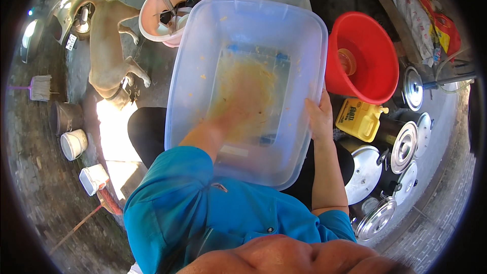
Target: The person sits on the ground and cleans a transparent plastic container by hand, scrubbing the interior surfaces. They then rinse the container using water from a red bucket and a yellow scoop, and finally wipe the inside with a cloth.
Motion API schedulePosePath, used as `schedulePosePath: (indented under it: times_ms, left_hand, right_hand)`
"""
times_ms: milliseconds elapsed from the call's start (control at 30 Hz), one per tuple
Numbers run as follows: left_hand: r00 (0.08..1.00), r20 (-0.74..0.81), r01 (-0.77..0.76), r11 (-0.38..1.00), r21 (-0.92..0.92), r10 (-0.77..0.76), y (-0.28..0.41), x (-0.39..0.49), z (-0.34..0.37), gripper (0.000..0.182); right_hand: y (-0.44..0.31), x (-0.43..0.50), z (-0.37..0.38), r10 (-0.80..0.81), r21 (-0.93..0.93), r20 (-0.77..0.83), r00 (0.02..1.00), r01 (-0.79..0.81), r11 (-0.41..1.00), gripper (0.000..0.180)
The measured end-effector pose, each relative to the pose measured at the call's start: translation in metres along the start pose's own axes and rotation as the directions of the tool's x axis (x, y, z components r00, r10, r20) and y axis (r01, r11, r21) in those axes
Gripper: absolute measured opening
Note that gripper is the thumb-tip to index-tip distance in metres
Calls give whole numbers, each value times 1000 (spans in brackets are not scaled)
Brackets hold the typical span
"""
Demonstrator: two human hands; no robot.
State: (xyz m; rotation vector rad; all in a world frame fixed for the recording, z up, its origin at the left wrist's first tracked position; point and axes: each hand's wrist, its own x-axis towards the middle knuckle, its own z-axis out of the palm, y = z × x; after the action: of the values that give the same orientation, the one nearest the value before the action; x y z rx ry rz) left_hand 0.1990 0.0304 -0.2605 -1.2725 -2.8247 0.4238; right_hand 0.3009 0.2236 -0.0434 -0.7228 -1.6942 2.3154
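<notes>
A large translucent plastic tub (304,38) is tilted toward me over my lap. My right hand (321,116) grips its right rim, with the thumb on the inner side. My left hand (249,83) reaches down inside and is strongly blurred, against the bottom or just above it. Yellowish streaks surround this hand, and I cannot tell whether it holds anything. Small yellow bits (203,77) cling to the tub's inner walls. A pale label (233,150) shows on the near wall.
A red bucket (371,57) and yellow jug (357,120) stand at right, near several lidded metal pots (365,175). A pink basin (152,3) holds utensils beyond the tub. At left are a dog (106,42), a broom (40,87) and small pails (74,144).
</notes>
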Motion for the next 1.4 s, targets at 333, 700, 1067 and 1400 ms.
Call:
schedulePosePath:
  times_ms: [333, 700, 1067, 1400]
  left_hand:
    - [991, 61, -115, 990, -77, 119, -75, 96, 4, 65]
    - [850, 265, 526, 762, -378, -455, -87, 70, 45, 85]
    - [859, -200, -502, 699, -510, 471, 25, 29, 55, 53]
    - [915, 361, 73, -810, -582, -177, 60, 215, -69, 65]
  right_hand:
    - [-5, -1, 4, 20, 27, 22, 1000, -21, 999, 44]
    - [1, 3, -3, 1, -4, 19, 1000, -1, 1000, 42]
    - [-3, 1, 0, -11, 55, 7, 1000, 10, 998, 42]
    - [-8, 3, 2, 36, 16, 41, 999, -36, 999, 45]
